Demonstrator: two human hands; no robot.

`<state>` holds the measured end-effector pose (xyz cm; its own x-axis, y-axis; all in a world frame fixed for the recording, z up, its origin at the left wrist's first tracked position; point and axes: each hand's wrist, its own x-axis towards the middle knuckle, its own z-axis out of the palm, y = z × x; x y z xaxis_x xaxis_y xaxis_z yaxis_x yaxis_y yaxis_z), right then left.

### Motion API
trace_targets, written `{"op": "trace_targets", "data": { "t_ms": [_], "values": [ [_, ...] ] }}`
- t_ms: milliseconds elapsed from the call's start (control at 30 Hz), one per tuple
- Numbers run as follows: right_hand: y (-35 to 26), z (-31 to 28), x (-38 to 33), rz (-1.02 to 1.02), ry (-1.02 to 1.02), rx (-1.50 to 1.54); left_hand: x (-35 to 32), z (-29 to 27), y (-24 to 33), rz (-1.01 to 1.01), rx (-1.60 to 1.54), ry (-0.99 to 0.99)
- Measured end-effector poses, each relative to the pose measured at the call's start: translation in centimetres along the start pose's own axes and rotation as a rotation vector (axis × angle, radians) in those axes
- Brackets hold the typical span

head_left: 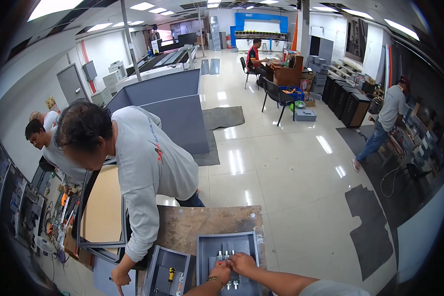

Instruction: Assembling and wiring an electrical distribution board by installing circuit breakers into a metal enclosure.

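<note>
fingertips hidden inside grey box [227,241], yellow-handled tool [171,274] cut off

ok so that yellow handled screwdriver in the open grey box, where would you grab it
Grip the screwdriver by its yellow handle, the upper end, coming straight down from above: it lies roughly upright in the picture inside the left grey box, whose raised walls block a side approach. Both hands, left hand and right hand, are at the neighbouring grey enclosure.
</note>
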<state>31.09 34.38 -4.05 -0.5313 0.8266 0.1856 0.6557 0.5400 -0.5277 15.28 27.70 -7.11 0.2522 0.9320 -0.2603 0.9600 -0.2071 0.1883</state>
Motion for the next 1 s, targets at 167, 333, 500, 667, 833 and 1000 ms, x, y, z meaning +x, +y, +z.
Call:
{"op": "trace_targets", "data": {
  "t_ms": [167,333,500,667,833,1000],
  "values": [
    [1.3,-2.3,0.2,0.025,-0.006,-0.094,0.2,-1.6,0.4,-0.014,0.010,-0.055],
    [-0.6,-0.7,1.8,-0.002,-0.084,-0.054,0.8,1.0,-0.2,-0.083,-0.089,-0.075],
    [0.0,-2.6,0.2,-0.023,-0.085,-0.066,0.8,-0.1,0.4,-0.098,-0.088,-0.087],
    [0.4,-1.0,1.1,0.042,-0.042,0.117,0.2,-1.2,0.5,-0.037,-0.043,-0.027],
    [-1.3,-3.7,-0.6,0.039,-0.147,0.100,0.2,-2.3,0.9,-0.074,-0.059,-0.126],
    [0.6,-2.3,1.0,0.012,-0.019,-0.009,0.5,-0.5,0.4,-0.071,-0.041,-0.075]
  ]
}}
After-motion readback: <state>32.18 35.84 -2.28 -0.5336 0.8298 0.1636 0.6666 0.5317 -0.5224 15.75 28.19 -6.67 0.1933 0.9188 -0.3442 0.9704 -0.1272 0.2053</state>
